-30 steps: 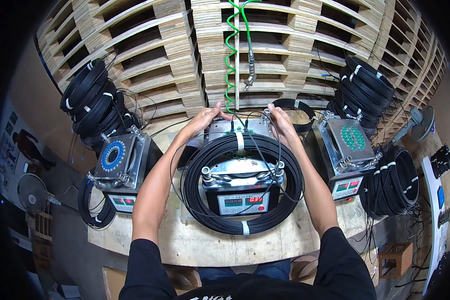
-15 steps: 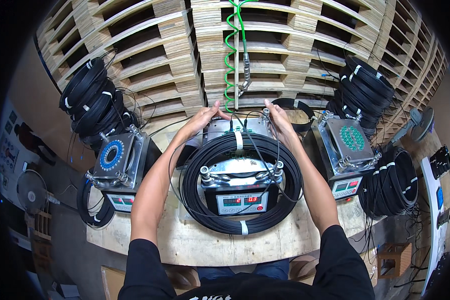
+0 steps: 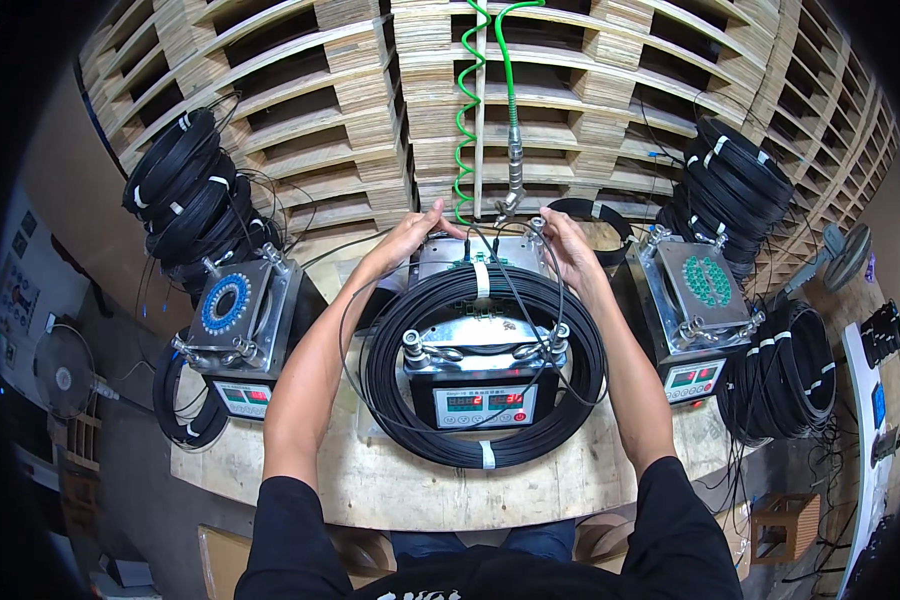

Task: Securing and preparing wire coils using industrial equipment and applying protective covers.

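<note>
One thick, round black cable coil, bound with two white bands, is set about the middle machine on the counter, its far arc crossing the top plate, two near posts and one display panel framed within. At that machine's far left corner the left hand is placed, at its far right corner the right hand; the fingers are partly hidden, and whether anything is gripped cannot be told. One blue-ringed machine is placed to the middle machine's left, one green-patterned machine to its right.
</note>
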A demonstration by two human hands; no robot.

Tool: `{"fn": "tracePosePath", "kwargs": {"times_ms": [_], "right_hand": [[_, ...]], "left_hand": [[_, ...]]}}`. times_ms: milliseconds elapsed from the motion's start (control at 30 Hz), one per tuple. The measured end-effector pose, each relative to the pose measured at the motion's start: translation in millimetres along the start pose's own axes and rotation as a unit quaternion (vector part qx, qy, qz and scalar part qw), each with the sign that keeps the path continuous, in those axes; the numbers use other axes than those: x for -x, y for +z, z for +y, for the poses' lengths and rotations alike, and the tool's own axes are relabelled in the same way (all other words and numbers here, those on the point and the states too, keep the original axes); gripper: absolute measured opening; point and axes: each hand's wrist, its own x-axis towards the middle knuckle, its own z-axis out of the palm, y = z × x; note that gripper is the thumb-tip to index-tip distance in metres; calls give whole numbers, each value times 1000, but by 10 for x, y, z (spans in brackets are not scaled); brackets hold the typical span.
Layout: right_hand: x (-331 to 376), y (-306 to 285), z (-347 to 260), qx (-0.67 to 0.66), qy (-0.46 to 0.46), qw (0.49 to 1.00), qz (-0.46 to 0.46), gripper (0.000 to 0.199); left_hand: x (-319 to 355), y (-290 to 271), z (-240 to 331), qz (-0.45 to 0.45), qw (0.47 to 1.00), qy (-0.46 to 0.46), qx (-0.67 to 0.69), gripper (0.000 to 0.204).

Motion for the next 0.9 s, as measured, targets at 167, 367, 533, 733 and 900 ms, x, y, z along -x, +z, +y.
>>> {"fn": "tracePosePath", "kwargs": {"times_ms": [167,367,533,733,900], "right_hand": [[61,6,-76,37,35,999,-15,20],[-29,-202,-66,98,-36,994,27,20],[-3,-59,-51,140,-52,988,42,27],[393,293,-162,351,-146,924,-39,33],[345,235,-92,445,-181,873,-80,24]], "left_hand": [[-8,-39,-1,-9,1000,-1,-2,88],[-42,44,91,-18,1000,2,-4,90],[18,-40,26,-65,981,34,181,94],[-54,-104,-394,53,906,2,421,46],[-138,44,-606,153,859,30,489,31]]}}
